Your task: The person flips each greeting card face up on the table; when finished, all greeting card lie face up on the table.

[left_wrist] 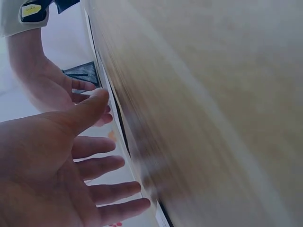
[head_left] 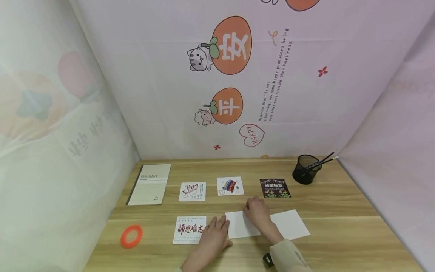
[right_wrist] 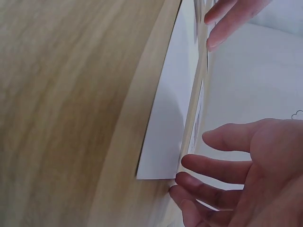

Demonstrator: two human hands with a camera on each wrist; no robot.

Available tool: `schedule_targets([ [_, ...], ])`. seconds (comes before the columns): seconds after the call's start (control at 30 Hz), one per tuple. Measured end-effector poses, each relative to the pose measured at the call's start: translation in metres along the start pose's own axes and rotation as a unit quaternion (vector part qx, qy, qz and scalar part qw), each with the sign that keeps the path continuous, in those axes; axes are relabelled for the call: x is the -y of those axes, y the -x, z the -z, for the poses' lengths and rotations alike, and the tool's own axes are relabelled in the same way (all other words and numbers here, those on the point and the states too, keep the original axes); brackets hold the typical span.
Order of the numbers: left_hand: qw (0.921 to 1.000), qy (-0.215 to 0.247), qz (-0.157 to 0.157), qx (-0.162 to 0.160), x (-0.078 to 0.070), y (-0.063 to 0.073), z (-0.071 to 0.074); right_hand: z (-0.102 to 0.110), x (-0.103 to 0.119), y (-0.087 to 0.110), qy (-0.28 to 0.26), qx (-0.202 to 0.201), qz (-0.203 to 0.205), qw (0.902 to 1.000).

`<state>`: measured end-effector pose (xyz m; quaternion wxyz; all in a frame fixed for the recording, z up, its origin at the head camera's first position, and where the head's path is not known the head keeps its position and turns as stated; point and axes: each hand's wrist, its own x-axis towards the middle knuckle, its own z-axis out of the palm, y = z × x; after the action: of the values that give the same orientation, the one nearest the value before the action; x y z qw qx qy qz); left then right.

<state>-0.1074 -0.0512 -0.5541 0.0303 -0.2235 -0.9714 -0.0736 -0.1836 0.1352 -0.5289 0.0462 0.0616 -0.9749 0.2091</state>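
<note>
While right hand [head_left: 257, 213] overlies paper [head_left: 289, 224]; mesh cup [head_left: 303, 173] beyond

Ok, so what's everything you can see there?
Wood table: one, light brown, underneath.
Walls: three, pale, back and sides.
Notebook: one, cream, back left.
Birthday card: one, white, right of notebook.
Picture card: one, white, back middle.
Pen cup: one, black, back right.
Pens or pencils: at least two, mostly dark, in cup.
Flower card: one, dark, left of cup.
Ring: one, orange-red, front left.
Red-lettered card: one, white, nearer than birthday card.
Blank card: one or two (middle hidden), white, right of red-lettered card.
Gadget: one, black, near the bottom of the head view.
Sleeve: one clear, beige, right arm.
Left hand: one, bare, front middle.
Right hand: one, bare, over blank card.
</note>
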Motion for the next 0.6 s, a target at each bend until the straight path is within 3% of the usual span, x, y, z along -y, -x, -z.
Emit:
schedule_targets([
  [0.6,0.9996,-0.029,0.005,-0.003,-0.0035,-0.0055,0.0011,0.0038,-0.0022,0.0052,-0.009,0.012,-0.023,0.9996],
])
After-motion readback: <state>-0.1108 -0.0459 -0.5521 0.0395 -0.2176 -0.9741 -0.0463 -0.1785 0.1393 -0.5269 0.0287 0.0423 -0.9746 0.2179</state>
